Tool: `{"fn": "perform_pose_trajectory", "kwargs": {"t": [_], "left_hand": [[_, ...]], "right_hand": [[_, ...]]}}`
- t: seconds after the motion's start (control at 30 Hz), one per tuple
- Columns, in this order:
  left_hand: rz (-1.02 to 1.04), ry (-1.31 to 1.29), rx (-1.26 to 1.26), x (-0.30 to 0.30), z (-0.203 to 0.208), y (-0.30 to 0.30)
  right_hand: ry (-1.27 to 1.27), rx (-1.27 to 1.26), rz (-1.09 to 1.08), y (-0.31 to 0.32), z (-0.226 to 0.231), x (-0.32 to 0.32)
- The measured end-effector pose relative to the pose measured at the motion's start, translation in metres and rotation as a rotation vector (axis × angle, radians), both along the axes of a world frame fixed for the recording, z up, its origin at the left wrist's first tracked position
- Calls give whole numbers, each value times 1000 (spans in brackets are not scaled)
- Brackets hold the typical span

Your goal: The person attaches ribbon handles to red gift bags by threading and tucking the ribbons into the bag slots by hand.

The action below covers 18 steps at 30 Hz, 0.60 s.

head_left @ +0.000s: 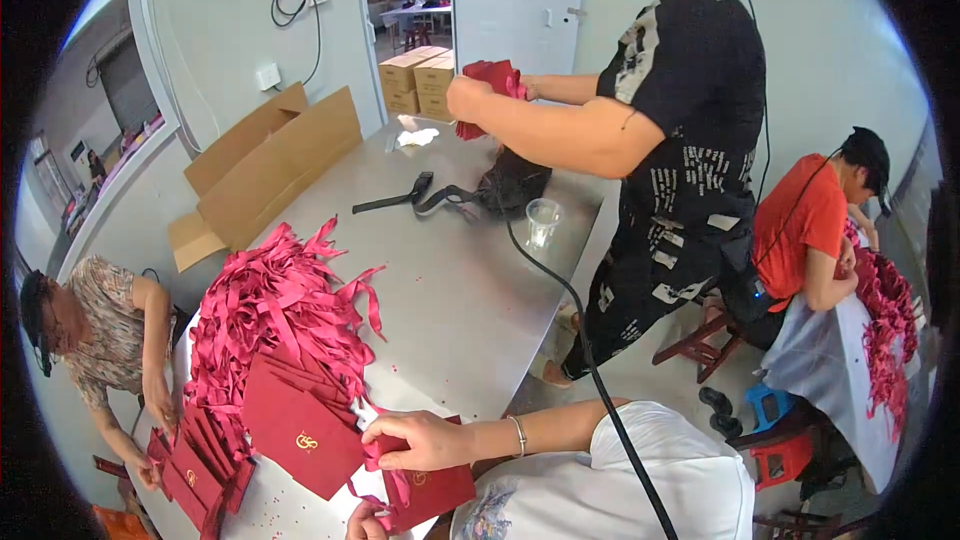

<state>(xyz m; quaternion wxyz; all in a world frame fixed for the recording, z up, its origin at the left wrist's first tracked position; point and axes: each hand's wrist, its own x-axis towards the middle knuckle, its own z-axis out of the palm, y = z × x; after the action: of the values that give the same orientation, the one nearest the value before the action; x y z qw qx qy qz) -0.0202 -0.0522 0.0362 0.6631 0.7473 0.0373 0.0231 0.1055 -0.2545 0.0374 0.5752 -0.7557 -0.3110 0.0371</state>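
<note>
A dark red gift bag [440, 493] with a gold emblem lies near the table's front edge, under my hands. My right hand [428, 440], with a bracelet on its wrist, is closed with thumb and fingers pinching a crimson ribbon [374, 448]. Low in the picture, my left hand [366, 522] is partly cut off; its fingers are closed at another ribbon [398, 487] beside the bag. To the left, several dark red bags [290, 420] lie fanned in an overlapping stack, against a big heap of crimson ribbons [280, 315].
At left, a seated co-worker handles another row of red bags [200, 475]. A standing co-worker holds a red bundle [490, 90] across the table [440, 320]. An open cardboard box [275, 175], black straps [450, 198] and a clear cup [543, 220] are farther back. A black cable [590, 350] hangs across.
</note>
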Motion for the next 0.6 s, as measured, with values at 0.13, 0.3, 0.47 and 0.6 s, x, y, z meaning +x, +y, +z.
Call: {"fn": "perform_pose_trajectory", "kwargs": {"t": [0.13, 0.3, 0.47, 0.6], "left_hand": [[46, 93, 11, 1, -10, 11], [163, -184, 317, 6, -7, 5], [219, -270, 506, 3, -6, 4], [249, -250, 519, 0, -4, 3]], "right_hand": [[-4, 39, -14, -2, -10, 3], [-58, -6, -3, -1, -14, -2], [-66, 7, -8, 0, -9, -9], [-61, 3, 10, -4, -5, -7]]}}
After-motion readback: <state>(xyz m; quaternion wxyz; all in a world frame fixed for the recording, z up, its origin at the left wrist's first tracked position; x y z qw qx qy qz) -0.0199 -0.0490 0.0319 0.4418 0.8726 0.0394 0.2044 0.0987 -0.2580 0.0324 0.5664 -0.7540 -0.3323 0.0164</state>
